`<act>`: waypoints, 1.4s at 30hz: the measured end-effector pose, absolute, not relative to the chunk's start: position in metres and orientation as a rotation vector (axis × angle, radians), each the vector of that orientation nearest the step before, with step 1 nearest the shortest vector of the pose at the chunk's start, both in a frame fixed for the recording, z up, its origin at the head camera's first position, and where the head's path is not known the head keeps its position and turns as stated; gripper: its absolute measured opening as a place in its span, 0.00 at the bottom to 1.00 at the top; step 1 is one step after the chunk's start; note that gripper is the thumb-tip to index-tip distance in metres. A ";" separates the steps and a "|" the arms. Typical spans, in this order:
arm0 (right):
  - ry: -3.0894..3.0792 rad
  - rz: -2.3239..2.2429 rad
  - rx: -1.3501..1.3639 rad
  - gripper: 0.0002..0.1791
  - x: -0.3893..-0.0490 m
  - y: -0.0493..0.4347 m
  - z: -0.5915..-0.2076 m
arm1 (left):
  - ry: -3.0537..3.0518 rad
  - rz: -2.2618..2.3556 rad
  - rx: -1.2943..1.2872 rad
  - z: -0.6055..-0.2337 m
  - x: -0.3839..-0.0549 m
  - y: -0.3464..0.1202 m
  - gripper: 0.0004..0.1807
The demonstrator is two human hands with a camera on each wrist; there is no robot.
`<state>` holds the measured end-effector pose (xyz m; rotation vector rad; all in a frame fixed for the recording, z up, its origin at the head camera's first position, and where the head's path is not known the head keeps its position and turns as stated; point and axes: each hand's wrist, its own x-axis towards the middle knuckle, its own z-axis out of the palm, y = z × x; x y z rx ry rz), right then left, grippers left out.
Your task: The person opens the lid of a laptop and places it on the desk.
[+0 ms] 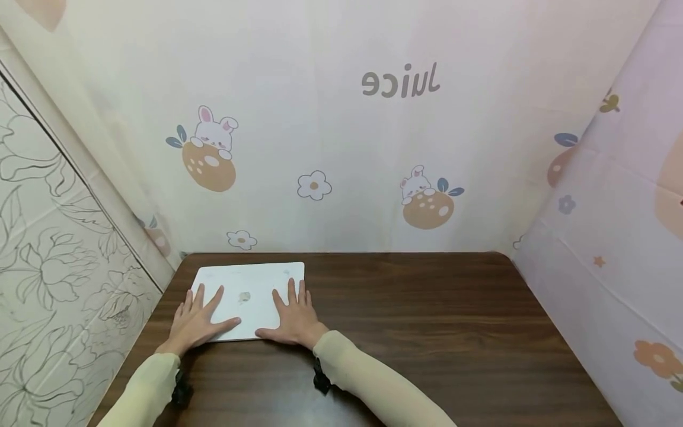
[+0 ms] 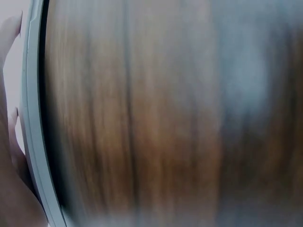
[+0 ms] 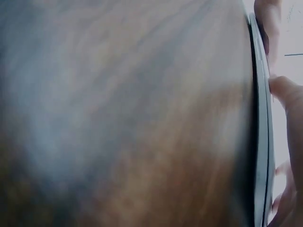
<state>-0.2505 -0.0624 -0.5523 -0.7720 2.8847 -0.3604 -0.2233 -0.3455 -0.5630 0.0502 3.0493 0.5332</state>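
A closed silver-white laptop point(image 1: 251, 277) with a small logo mid-lid lies flat on the left part of the table. My left hand point(image 1: 193, 323) rests on its near left corner, fingers spread and pointing away from me. On the near right corner lies my right hand point(image 1: 294, 319), likewise with spread fingers and the thumb along the front edge. The left wrist view shows the laptop's thin side point(image 2: 35, 113) close beside my left hand point(image 2: 16, 194). In the right wrist view, part of my right hand point(image 3: 293, 127) overlaps the laptop's edge point(image 3: 262, 142).
The dark brown wooden table point(image 1: 427, 332) extends to the right of the laptop. A pale printed curtain point(image 1: 320, 118) hangs behind it, with another cloth point(image 1: 603, 225) on the right and a flower-patterned panel point(image 1: 64, 249) on the left. Black bands point(image 1: 182, 388) circle both wrists.
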 end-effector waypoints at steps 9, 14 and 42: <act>2.873 -0.372 -0.798 0.57 -0.251 -0.051 -0.551 | 3.079 0.504 0.104 -0.568 -0.220 -0.331 0.59; 2.873 -0.383 -0.804 0.58 -0.248 -0.047 -0.551 | 3.073 0.495 0.110 -0.564 -0.217 -0.326 0.59; 2.847 -0.413 -0.798 0.58 -0.241 -0.011 -0.546 | 3.065 0.527 0.085 -0.563 -0.210 -0.290 0.62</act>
